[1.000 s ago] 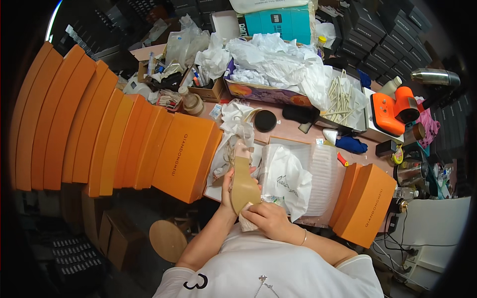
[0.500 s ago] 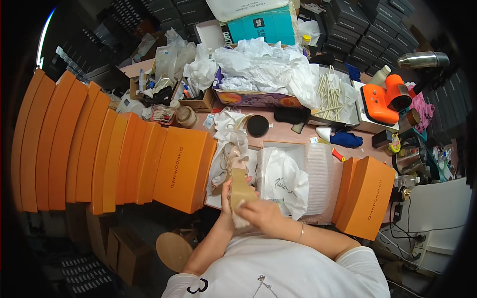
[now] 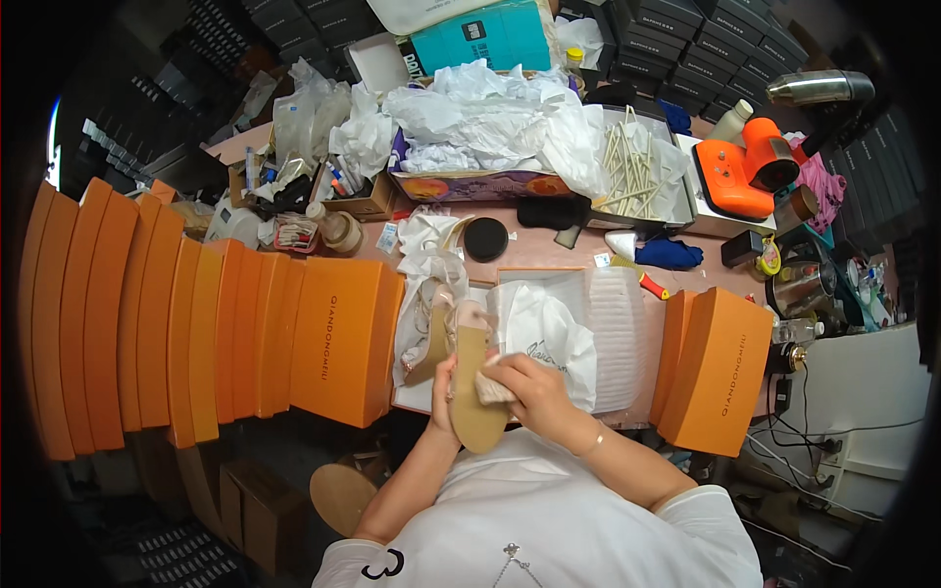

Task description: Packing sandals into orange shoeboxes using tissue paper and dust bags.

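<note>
My left hand (image 3: 441, 404) is closed around the side of a sandal (image 3: 474, 367), whose tan sole faces up and whose rounded toe end points toward me. Pinched in my right hand (image 3: 539, 394) is a small beige cloth (image 3: 494, 389), pressed against the right side of that sole. Another sandal (image 3: 423, 358) lies just left on white tissue in a shoe box, partly hidden by the held one. Printed white tissue paper (image 3: 551, 338) lies to the right, with a ribbed translucent packing sheet (image 3: 616, 338) beside it.
Orange shoe boxes (image 3: 343, 338) stand in a long row at left, with more orange boxes (image 3: 720, 372) at right. Behind are a round black tin (image 3: 485, 238), a carton of crumpled paper (image 3: 490, 186), white sticks (image 3: 632, 171), an orange device (image 3: 735, 181) and a red-handled tool (image 3: 654, 286).
The sandal has turned so its sole shows broadly, toe end toward me. My right hand has shifted up and right with the cloth. The whole view has shifted slightly.
</note>
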Available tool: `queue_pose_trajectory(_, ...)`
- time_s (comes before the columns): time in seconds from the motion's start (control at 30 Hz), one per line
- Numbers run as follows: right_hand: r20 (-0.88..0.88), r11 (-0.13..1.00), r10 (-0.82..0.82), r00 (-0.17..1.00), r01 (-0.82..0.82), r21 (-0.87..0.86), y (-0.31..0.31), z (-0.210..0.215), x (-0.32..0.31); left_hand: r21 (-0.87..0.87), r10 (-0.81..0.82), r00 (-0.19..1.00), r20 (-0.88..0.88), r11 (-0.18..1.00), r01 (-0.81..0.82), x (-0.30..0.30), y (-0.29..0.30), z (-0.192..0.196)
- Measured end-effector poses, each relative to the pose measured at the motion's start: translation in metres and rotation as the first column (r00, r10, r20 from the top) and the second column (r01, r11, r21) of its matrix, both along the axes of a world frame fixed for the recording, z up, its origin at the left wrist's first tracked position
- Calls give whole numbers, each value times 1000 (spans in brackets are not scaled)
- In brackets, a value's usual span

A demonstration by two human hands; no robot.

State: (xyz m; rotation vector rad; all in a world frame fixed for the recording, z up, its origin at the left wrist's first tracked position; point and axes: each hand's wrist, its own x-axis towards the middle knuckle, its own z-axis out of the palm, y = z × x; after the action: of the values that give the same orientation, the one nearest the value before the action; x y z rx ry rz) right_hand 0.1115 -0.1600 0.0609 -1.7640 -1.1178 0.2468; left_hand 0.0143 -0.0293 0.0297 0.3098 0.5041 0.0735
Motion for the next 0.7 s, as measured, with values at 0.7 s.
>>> queue_pose_trajectory(0.7,-478,999,-18,878,-1,-38,8,-31,54,716,-19,788,-616,405,569,-4,138,-100)
